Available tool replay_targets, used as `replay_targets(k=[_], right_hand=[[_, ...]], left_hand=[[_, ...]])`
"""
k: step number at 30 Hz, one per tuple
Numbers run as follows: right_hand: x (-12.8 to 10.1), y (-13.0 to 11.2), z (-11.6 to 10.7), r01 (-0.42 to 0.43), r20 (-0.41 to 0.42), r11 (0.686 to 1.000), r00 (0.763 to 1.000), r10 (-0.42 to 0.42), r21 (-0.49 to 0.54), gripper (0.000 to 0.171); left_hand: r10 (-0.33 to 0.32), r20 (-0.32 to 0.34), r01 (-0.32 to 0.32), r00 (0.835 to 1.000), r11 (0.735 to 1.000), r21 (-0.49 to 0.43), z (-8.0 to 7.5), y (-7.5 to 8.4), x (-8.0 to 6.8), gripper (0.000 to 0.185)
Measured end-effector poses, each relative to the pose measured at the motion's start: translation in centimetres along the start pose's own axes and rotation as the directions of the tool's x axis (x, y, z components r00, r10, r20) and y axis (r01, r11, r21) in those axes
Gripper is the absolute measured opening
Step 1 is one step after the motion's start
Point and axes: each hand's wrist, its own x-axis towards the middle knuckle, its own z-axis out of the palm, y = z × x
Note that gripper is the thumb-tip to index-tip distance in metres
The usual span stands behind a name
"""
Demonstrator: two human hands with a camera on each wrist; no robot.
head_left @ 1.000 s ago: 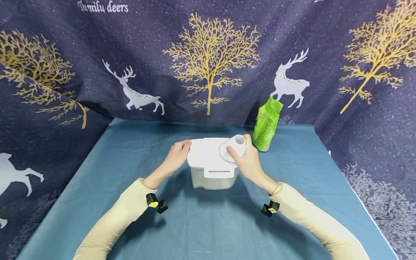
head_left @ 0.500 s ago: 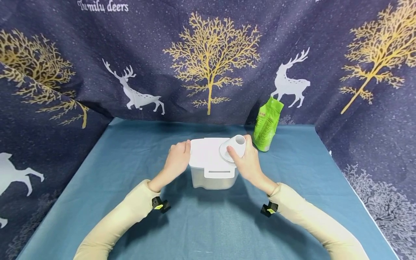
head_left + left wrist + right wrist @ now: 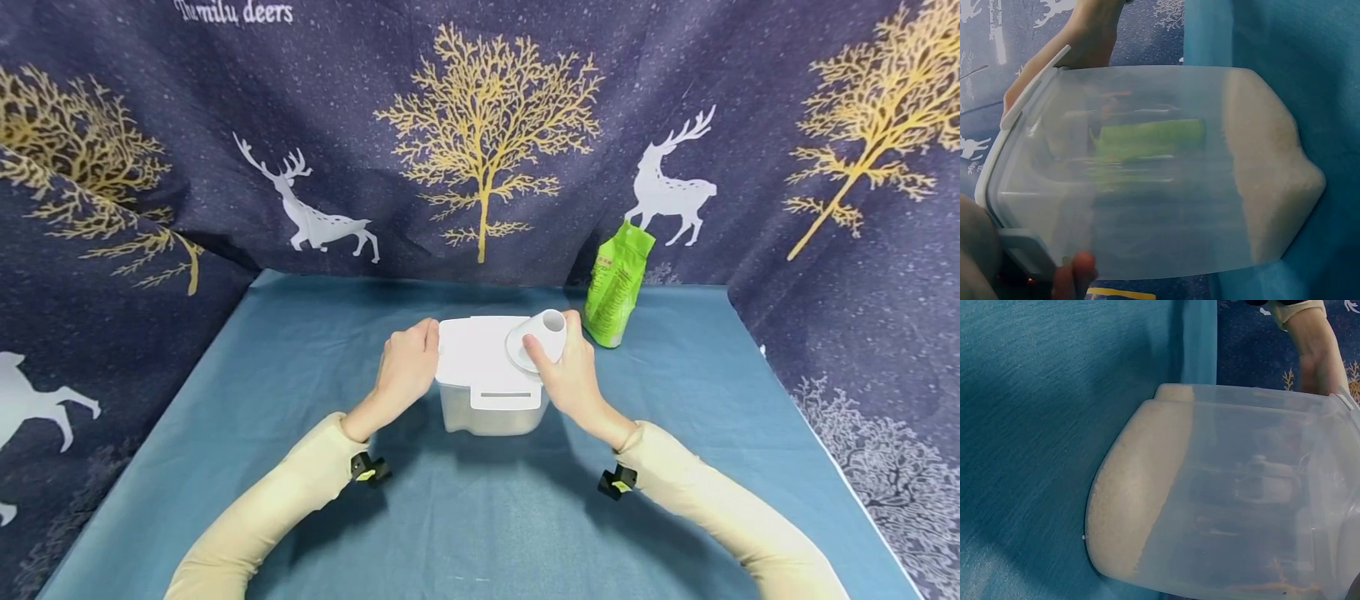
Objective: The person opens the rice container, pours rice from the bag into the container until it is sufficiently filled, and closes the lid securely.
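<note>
Looking down from the head camera, I see a clear plastic box [image 3: 491, 408] with a white lid [image 3: 480, 358] sitting in the middle of the blue table [image 3: 480, 517]. My left hand [image 3: 405, 371] rests flat against the left side of the box, and its fingers curl over the lid's left edge. My right hand [image 3: 572, 375] is on the right side of the box, and its fingers wrap around a small white cup [image 3: 550, 333] that lies tipped on a round part of the lid. A green bag [image 3: 618, 283] stands upright just behind and to the right of the box, near the dark cloth with deer and trees [image 3: 480, 142]. From the left wrist camera, I can see through the box wall [image 3: 1147, 175], and a low layer of pale grains [image 3: 1269, 175] sits at the bottom. The right wrist camera shows the same grains [image 3: 1132, 500] against the box floor, with the blue table beside it.
</note>
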Motion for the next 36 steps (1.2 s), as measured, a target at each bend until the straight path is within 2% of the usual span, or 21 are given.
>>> replay_targets(k=[5,10,20,24,30,36], right_hand=[[-0.1,0.0,0.1,-0.004,0.003,1.000,1.000,0.004,0.023,0.044],[-0.1,-0.1,0.0,-0.007,-0.005,1.000,1.000,0.008,0.019,0.045],[0.0,-0.1,-0.1,-0.004,-0.013,1.000,1.000,0.004,0.000,0.048],[0.0,-0.1,-0.1,-0.010,-0.010,1.000,1.000,0.010,0.002,0.049],[0.0,-0.1,-0.2,-0.009,-0.008,1.000,1.000,0.009,-0.005,0.051],[-0.1,-0.1,-0.2,0.001,-0.010,1.000,1.000,-0.001,-0.008,0.050]], left_hand=[[0.001,-0.033,-0.004,0.999,0.996,-0.093,0.3,-0.6,-0.1,0.044],[-0.005,-0.061,-0.004,0.998,0.989,-0.147,0.8,-1.1,0.1,0.046],[-0.079,-0.034,0.064,0.996,0.947,-0.315,1.4,-1.2,0.2,0.048],[-0.071,-0.020,0.063,0.997,0.957,-0.284,1.3,-1.1,0.3,0.047],[-0.046,0.016,0.049,0.999,0.982,-0.181,0.4,-0.7,0.3,0.046],[-0.056,0.000,0.056,0.998,0.996,-0.063,-0.9,0.0,0.7,0.041]])
